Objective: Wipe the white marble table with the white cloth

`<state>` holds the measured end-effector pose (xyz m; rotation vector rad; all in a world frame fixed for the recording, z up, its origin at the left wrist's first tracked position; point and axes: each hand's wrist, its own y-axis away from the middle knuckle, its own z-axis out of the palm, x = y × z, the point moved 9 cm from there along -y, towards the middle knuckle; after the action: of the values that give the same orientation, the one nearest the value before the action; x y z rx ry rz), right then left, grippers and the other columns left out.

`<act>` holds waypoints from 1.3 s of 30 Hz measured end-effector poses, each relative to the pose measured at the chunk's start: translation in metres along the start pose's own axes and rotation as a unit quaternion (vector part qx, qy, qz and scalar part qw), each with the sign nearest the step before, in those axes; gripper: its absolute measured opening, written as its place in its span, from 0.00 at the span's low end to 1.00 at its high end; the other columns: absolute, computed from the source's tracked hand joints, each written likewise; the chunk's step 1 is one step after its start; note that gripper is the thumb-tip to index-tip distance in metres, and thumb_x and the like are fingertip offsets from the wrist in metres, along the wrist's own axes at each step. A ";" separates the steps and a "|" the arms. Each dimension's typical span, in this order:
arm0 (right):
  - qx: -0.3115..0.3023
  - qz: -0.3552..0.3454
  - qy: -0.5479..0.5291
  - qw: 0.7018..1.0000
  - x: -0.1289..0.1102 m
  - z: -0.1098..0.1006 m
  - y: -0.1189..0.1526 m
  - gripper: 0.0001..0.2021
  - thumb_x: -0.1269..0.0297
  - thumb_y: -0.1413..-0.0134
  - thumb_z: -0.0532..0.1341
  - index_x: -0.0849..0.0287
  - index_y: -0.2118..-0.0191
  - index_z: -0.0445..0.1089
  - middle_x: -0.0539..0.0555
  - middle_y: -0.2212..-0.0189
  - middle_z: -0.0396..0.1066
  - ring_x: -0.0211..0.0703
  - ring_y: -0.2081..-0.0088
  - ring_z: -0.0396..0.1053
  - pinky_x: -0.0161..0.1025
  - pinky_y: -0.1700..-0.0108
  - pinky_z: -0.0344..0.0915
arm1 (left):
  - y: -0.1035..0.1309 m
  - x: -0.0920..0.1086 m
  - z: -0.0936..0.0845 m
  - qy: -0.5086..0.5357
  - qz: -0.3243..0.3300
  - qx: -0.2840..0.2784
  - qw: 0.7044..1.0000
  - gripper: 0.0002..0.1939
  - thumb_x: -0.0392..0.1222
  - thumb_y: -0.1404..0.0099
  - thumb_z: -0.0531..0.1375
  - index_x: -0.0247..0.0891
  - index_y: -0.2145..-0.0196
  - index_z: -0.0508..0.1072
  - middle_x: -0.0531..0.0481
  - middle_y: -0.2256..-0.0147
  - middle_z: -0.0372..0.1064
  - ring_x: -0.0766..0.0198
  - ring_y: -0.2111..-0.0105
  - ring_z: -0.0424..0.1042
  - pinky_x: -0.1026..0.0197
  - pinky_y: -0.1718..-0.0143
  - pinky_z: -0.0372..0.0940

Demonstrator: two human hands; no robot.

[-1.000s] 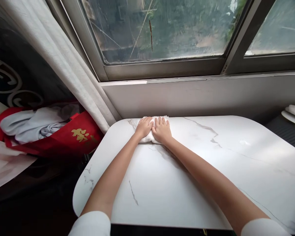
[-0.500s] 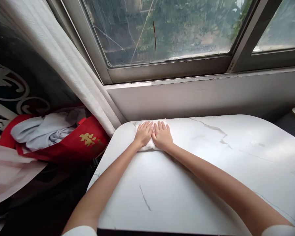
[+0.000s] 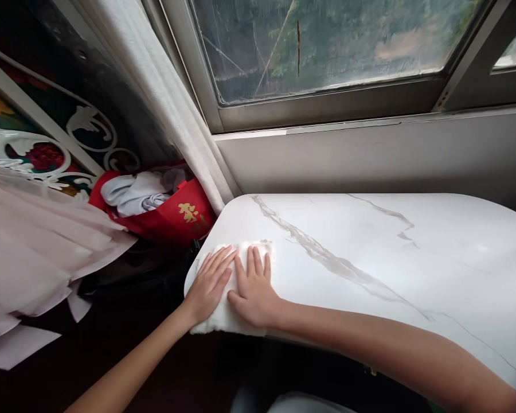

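Cloth [image 3: 229, 318] lies flat on the table [image 3: 309, 229], under the fingers of our left hand [image 3: 207, 291] and right hand [image 3: 257, 297]. Our fingers are stretched and a little spread; they rest from above and grip nothing. We judge it light, soft, not fragile, good to hold under flat palms. Its sides run away from us, roughly along the right fingers; which axis is longer, we cannot tell.

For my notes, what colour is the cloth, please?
The cloth is white, best seen in the head view.
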<state>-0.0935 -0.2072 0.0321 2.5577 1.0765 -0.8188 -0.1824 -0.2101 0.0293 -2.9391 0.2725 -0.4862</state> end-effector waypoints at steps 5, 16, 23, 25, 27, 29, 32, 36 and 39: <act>0.016 0.004 -0.010 1.000 -0.014 0.007 -0.020 0.36 0.54 0.39 0.48 0.73 0.33 0.39 0.72 0.34 0.30 0.61 0.34 0.22 0.62 0.38 0.26 | 0.002 -0.028 -0.008 0.006 -0.028 0.003 1.000 0.26 0.48 0.29 0.37 0.39 0.39 0.56 0.48 0.38 0.54 0.62 0.37 0.48 0.50 0.36 0.42; 0.211 0.050 0.132 0.967 0.084 -0.068 -0.134 0.23 0.64 0.38 0.45 0.66 0.41 0.57 0.66 0.38 0.52 0.53 0.37 0.46 0.53 0.38 0.38 | -0.168 -0.061 0.017 0.001 -0.055 0.028 0.998 0.26 0.42 0.30 0.36 0.34 0.42 0.61 0.44 0.40 0.57 0.61 0.38 0.52 0.52 0.37 0.42; 0.260 0.100 0.151 0.948 0.125 -0.100 -0.176 0.21 0.65 0.38 0.44 0.65 0.42 0.58 0.66 0.41 0.56 0.53 0.38 0.47 0.54 0.39 0.39 | -0.249 -0.070 0.026 0.048 -0.045 0.043 0.997 0.25 0.42 0.29 0.36 0.36 0.45 0.65 0.45 0.42 0.60 0.61 0.40 0.55 0.50 0.37 0.43; 0.268 0.102 0.158 0.945 0.127 -0.102 -0.181 0.21 0.65 0.38 0.44 0.66 0.42 0.58 0.67 0.41 0.57 0.54 0.38 0.47 0.55 0.39 0.38 | -0.256 -0.072 0.027 0.047 -0.036 0.044 0.997 0.25 0.41 0.29 0.36 0.36 0.46 0.65 0.45 0.42 0.61 0.61 0.41 0.56 0.49 0.38 0.44; 0.270 0.102 0.160 0.944 0.127 -0.101 -0.183 0.22 0.65 0.38 0.45 0.67 0.42 0.57 0.68 0.40 0.56 0.55 0.38 0.47 0.55 0.39 0.37 | -0.257 -0.073 0.027 0.044 -0.028 0.045 0.998 0.25 0.41 0.29 0.35 0.37 0.46 0.65 0.45 0.42 0.61 0.61 0.41 0.56 0.50 0.38 0.44; 0.269 0.099 0.159 0.945 0.127 -0.100 -0.182 0.22 0.65 0.39 0.45 0.68 0.42 0.57 0.68 0.39 0.54 0.55 0.38 0.46 0.55 0.39 0.37 | -0.254 -0.072 0.026 0.042 -0.022 0.044 0.998 0.25 0.41 0.29 0.35 0.37 0.45 0.64 0.45 0.42 0.60 0.61 0.40 0.55 0.50 0.37 0.44; 0.257 0.092 0.154 0.950 0.122 -0.097 -0.176 0.24 0.65 0.39 0.46 0.69 0.40 0.57 0.68 0.39 0.53 0.55 0.37 0.46 0.54 0.39 0.37 | -0.244 -0.070 0.025 0.036 -0.031 0.038 0.998 0.25 0.42 0.29 0.36 0.36 0.44 0.63 0.44 0.41 0.59 0.61 0.39 0.54 0.50 0.37 0.43; 0.240 0.086 0.143 0.956 0.105 -0.086 -0.158 0.25 0.64 0.38 0.46 0.71 0.39 0.55 0.69 0.38 0.52 0.56 0.36 0.45 0.55 0.38 0.37 | -0.216 -0.066 0.020 0.029 -0.040 0.031 0.998 0.25 0.43 0.29 0.36 0.39 0.43 0.63 0.46 0.41 0.59 0.62 0.39 0.54 0.49 0.37 0.44; 0.232 0.068 0.147 0.959 0.082 -0.071 -0.138 0.26 0.63 0.38 0.46 0.72 0.38 0.54 0.70 0.38 0.51 0.57 0.36 0.44 0.56 0.38 0.37 | -0.180 -0.062 0.013 0.019 -0.046 0.034 0.998 0.26 0.44 0.29 0.35 0.38 0.43 0.62 0.46 0.41 0.59 0.62 0.39 0.53 0.51 0.37 0.44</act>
<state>-0.1174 -0.0333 0.0405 3.1897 0.8451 -0.7403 -0.2086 -0.0205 0.0304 -2.8880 0.1230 -0.5541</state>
